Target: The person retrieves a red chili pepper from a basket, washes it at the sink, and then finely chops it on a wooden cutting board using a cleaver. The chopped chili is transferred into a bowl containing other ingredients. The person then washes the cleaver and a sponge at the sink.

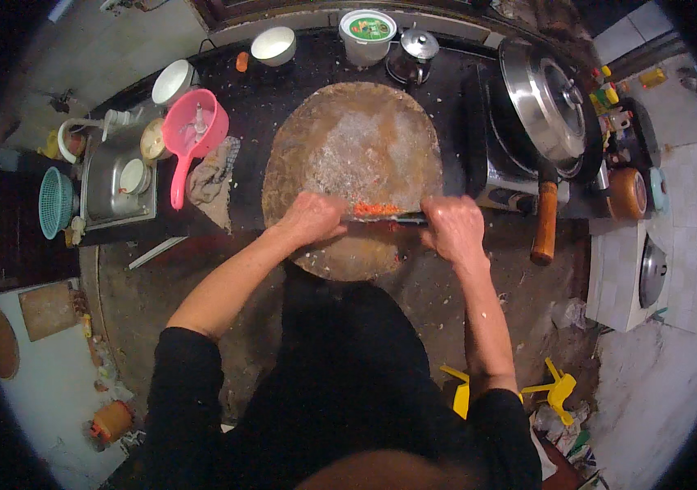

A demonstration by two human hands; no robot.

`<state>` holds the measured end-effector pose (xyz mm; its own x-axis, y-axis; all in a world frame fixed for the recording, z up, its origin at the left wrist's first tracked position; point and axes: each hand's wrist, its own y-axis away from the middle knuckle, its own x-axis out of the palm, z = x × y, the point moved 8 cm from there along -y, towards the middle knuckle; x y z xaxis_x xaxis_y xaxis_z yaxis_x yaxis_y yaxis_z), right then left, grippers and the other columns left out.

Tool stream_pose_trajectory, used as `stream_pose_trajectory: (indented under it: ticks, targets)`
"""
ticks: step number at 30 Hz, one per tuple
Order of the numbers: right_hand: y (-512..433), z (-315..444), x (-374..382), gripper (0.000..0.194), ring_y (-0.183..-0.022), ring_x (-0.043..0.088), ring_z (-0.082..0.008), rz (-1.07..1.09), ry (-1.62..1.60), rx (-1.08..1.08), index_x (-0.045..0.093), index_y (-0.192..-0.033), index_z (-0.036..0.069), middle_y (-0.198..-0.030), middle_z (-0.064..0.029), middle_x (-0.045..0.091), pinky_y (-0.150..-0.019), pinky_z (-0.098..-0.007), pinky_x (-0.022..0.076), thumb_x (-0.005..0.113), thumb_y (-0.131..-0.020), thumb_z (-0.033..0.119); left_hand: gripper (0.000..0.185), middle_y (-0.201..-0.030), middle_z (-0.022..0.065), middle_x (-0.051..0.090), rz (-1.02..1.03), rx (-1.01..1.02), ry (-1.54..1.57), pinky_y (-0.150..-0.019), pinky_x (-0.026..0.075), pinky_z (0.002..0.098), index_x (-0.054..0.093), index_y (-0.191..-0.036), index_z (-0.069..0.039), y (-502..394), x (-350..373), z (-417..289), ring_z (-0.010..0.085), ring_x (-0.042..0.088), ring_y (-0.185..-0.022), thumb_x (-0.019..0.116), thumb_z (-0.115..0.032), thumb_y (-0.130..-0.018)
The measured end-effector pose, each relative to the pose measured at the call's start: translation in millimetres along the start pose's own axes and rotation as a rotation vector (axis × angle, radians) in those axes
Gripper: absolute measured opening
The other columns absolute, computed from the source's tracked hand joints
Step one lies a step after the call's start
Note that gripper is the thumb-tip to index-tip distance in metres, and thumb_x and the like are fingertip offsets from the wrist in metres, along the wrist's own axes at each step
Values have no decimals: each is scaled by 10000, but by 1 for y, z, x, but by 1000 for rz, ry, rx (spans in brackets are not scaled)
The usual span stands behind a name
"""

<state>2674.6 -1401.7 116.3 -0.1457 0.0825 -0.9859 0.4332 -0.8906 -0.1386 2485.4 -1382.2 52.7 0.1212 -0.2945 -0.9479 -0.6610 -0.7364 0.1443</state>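
Observation:
A large round wooden board (361,141), whitish and worn on top, lies on the dark counter in front of me. A long blade (394,218), seen edge-on and likely a knife, spans the board's near part between my hands. Finely chopped orange-red bits (376,208), perhaps carrot, lie along its far side. My right hand (454,225) is closed on the blade's right end, where the handle is hidden in the fist. Curled at the blade's left end is my left hand (316,218); its fingertips are hidden, so whether it grips the blade is unclear.
Left of the board are a pink strainer-like scoop (195,122), a crumpled cloth (212,184) and a sink (103,190). Bowls (273,46), a lidded white tub (367,37) and a glass pot (417,55) stand behind. A lidded wok (541,110) sits on the stove at right, its wooden handle (546,223) jutting towards me.

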Motion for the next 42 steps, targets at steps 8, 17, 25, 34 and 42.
stream_pose_trajectory:
  ticks: [8,17,25,34,42]
  targets:
    - [-28,-21,13,156,-668,663,-326,100,30,49,669,-716,98,-707,-153,668,-660,-431,511,684,-593,193,211,-791,163,699,9,-76,-10,-682,533,448,698,-811,-58,-11,-4,2,329,690,-785,676,-263,-765]
    - [-2,-16,16,125,-656,649,-340,23,-47,118,651,-697,108,-667,-137,647,-621,-449,505,672,-600,183,279,-791,158,695,64,-30,-35,-686,532,451,675,-837,-45,-7,-4,-1,335,684,-781,707,-310,-755]
    - [21,-5,16,174,-702,659,-340,92,-26,184,665,-752,94,-745,-131,667,-623,-438,516,699,-616,198,327,-774,167,679,110,-26,-59,-682,526,466,660,-821,-40,-5,-4,0,352,677,-787,781,-326,-719]
    - [9,-12,20,127,-619,643,-331,-69,-58,84,675,-691,109,-662,-126,648,-617,-435,509,667,-603,199,245,-773,168,697,13,2,-63,-683,540,440,703,-763,-42,-6,-10,-6,322,694,-791,709,-286,-742]
    - [-37,-15,21,113,-662,666,-319,127,-6,21,686,-692,113,-664,-145,655,-632,-424,517,677,-618,198,295,-819,181,699,5,-209,-53,-708,542,447,683,-842,-28,0,-10,16,331,692,-804,703,-308,-750]
